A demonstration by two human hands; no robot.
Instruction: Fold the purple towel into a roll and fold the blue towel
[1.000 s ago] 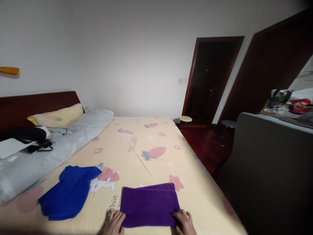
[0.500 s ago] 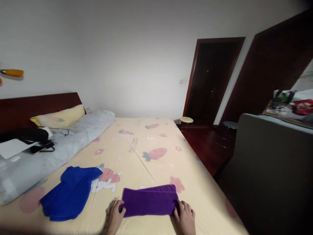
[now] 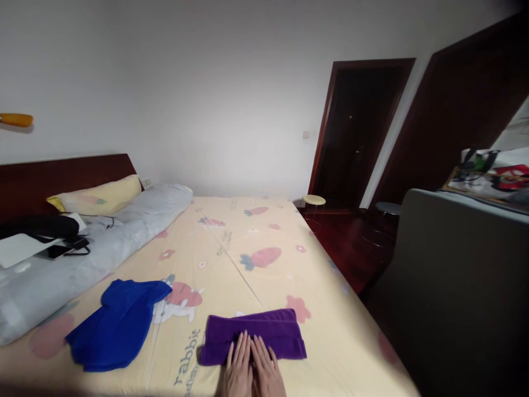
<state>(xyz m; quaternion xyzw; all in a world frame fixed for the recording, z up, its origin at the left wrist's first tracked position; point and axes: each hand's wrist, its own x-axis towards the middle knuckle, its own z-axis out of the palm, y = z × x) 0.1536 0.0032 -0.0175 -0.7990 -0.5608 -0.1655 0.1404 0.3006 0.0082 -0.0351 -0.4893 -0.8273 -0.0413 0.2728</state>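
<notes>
A purple towel (image 3: 273, 325), folded into a long strip, lies on the bed right in front of me. My left hand (image 3: 238, 366) rests flat on its near middle part, fingers stretched out. Beside it, almost touching, my right hand (image 3: 266, 366) also lies flat on the towel with its fingers extended. Neither hand grips the cloth. To the left, a blue towel (image 3: 118, 325) is spread loosely and unevenly on the sheet, apart from both hands.
The bed (image 3: 215, 248) has a cream sheet with carrot prints. A grey rolled quilt (image 3: 136, 220) lies along its left side, with a phone (image 3: 58, 252) on it, near a yellow pillow (image 3: 103, 197). A dark grey panel (image 3: 450, 264) and a cream stool (image 3: 314, 200) stand right.
Both hands have let go of the purple towel's two ends and moved inward to its middle, where they now lie flat side by side. The blue towel has stayed put.
</notes>
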